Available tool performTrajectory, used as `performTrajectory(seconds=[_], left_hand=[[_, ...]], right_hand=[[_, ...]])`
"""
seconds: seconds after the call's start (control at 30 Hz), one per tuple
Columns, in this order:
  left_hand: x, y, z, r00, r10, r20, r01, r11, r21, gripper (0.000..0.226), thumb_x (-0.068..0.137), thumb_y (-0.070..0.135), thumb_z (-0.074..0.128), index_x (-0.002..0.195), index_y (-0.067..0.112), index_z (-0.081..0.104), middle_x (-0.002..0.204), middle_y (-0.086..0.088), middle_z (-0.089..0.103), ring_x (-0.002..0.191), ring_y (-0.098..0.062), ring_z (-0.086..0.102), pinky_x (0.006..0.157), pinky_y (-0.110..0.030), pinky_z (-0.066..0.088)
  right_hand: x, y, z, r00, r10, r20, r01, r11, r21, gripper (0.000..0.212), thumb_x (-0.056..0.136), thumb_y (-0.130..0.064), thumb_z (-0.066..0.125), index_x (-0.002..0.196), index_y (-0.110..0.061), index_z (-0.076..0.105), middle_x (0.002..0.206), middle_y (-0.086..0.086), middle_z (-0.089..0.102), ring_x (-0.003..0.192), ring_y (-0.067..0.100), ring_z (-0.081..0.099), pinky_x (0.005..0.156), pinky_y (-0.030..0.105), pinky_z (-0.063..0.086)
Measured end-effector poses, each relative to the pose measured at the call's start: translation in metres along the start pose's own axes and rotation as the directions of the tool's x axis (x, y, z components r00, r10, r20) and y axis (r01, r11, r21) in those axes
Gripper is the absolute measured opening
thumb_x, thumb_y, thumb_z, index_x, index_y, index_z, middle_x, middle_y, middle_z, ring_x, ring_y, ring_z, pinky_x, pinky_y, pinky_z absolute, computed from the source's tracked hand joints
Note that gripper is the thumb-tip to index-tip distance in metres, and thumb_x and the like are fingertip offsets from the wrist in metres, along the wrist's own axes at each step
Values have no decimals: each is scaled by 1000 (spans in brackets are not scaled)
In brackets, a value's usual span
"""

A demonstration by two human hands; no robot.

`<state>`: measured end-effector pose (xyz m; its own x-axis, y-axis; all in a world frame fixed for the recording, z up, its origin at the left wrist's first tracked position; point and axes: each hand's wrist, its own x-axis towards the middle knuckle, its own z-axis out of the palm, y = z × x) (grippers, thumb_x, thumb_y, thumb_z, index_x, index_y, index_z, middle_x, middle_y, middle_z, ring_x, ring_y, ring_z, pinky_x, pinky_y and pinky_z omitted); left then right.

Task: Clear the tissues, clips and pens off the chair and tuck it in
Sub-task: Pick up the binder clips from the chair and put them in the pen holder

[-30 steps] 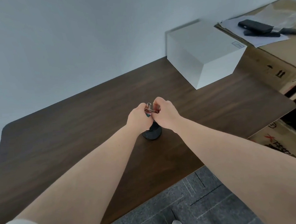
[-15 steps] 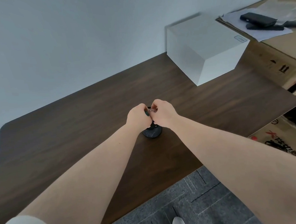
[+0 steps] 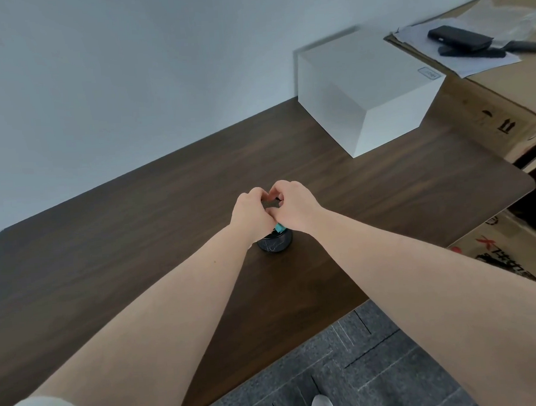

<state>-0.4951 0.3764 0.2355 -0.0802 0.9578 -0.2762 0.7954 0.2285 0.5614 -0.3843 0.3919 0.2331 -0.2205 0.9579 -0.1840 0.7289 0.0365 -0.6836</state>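
A black mesh pen cup [image 3: 275, 243] stands on the dark wooden desk [image 3: 137, 242], near the middle. Both my hands are pressed together over its top. My left hand [image 3: 251, 215] has its fingers curled at the cup's rim, where a strip of mesh shows between the hands. My right hand [image 3: 293, 206] is closed, and a small teal clip [image 3: 280, 227] peeks out under its palm. The red clip is hidden. The chair, tissues and pens are out of sight.
A white box [image 3: 366, 87] sits at the desk's back right corner. Beside it, a cardboard box [image 3: 490, 107] carries papers and black devices [image 3: 460, 39]. More cartons stand on the floor at right. Grey carpet tiles [image 3: 349, 370] and my shoe tip lie below the desk's front edge.
My hands have dropped from just above the cup onto its rim. The red clip held between my fingertips has gone out of sight.
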Motion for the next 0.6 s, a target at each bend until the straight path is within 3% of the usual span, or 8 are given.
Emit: performTrajectory(seconds=[0.3,0.43,0.6], left_hand=[[-3,0,-12,997,35,65,-37,999,30,47,82,7,57,128,18,50,128,-9,47,113,-25,51,83,-27,40],[-3,-2,-16,996,34,80,-38,998,45,51,78,4,61,125,18,51,125,-9,51,109,-26,53,77,-29,42],[-8,0,-20,992,85,91,-96,986,134,45,81,19,63,125,15,53,125,-7,54,108,-26,55,77,-29,40]], right_hand=[[-4,-2,-3,998,-64,26,65,997,-51,35,83,-20,68,116,-11,59,117,11,58,105,26,57,82,29,43],[-8,-3,-6,998,-68,-15,67,995,-78,30,86,-15,62,116,-11,60,119,11,58,104,26,58,84,31,45],[-24,6,-15,996,-68,-54,61,991,-116,39,91,-19,58,128,-17,51,134,5,49,117,25,53,96,39,47]])
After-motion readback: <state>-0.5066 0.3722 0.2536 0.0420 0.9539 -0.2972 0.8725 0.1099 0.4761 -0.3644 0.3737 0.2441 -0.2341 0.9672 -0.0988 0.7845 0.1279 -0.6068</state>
